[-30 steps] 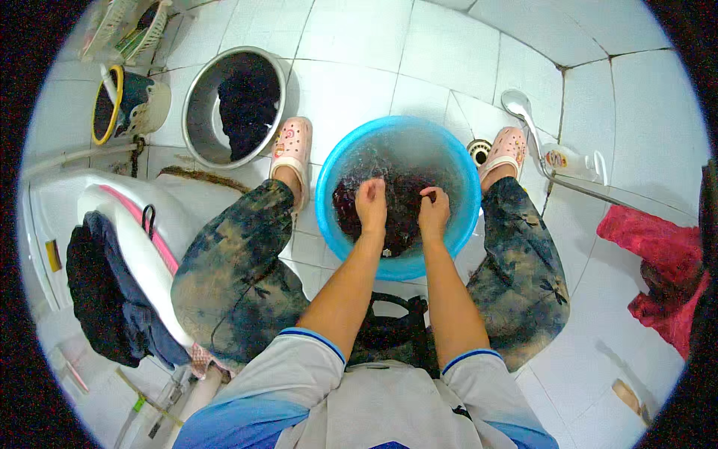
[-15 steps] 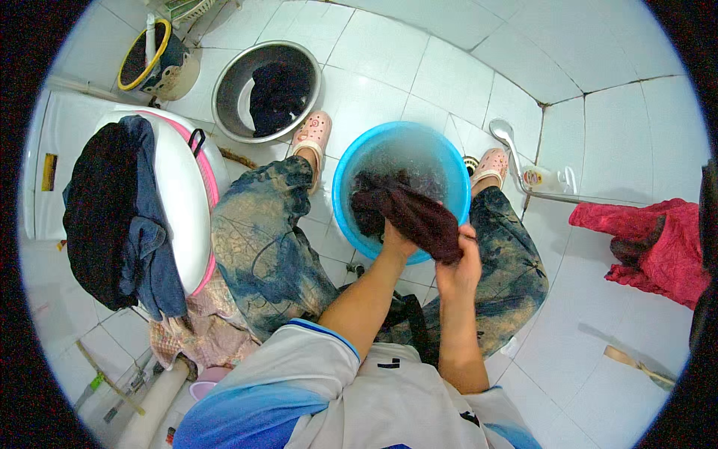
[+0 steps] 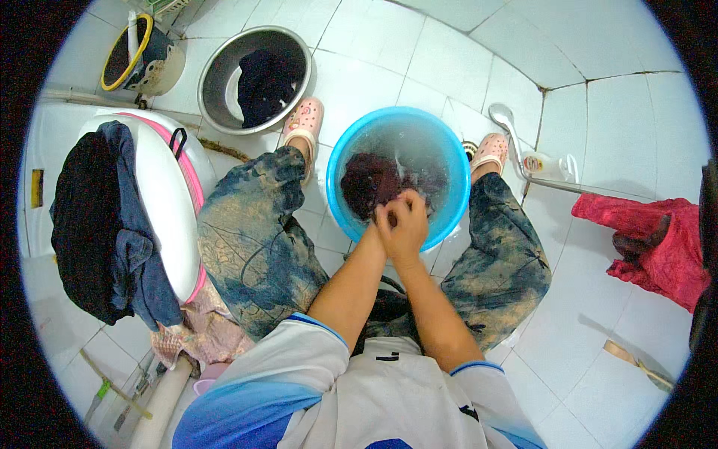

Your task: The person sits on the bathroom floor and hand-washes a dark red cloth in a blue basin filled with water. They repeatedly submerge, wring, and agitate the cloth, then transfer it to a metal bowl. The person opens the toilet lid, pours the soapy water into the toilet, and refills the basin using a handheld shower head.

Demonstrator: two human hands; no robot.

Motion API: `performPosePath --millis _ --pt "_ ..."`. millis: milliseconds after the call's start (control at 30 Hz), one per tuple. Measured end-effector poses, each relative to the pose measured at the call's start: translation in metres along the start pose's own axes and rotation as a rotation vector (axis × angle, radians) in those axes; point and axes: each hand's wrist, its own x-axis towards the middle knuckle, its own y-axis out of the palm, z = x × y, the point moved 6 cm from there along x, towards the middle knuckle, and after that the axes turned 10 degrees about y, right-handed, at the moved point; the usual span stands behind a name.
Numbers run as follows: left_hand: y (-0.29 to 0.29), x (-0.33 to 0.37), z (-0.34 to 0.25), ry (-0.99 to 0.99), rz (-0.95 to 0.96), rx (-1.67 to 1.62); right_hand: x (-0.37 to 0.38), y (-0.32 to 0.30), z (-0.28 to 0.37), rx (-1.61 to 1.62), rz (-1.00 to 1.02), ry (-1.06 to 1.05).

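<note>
A blue plastic basin [image 3: 458, 178] sits on the floor between my feet, with cloudy water and a dark maroon cloth [image 3: 370, 179] in it. Over the basin's near side my two hands meet, at the near edge of the cloth. My right hand [image 3: 406, 224] is closed, its fingers curled, with a dark bit of the cloth showing between them. Pressed against it from the left is my left hand [image 3: 380, 230]; the right hand covers its fingers, so their grip is hidden.
A metal basin [image 3: 212, 81] with dark clothes stands at the far left, near a yellow-rimmed bucket [image 3: 161, 73]. Black and blue garments [image 3: 93, 224] hang over a white lidded toilet [image 3: 166, 217]. At right lie a shower head [image 3: 501, 114], a bottle [image 3: 544, 166] and a red garment [image 3: 666, 247].
The maroon cloth, lifted over the basin's near rim before, now lies down in the water. Both hands have moved inward and come together over the basin.
</note>
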Motion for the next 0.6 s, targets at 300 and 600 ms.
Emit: performPosePath --millis 300,600 --pt "-0.004 0.009 0.015 -0.024 -0.189 -0.037 0.065 0.012 -0.199 0.417 -0.297 0.607" --pt "0.009 0.006 -0.008 -0.012 -0.048 -0.06 0.024 0.007 -0.093 1.361 0.279 1.077"
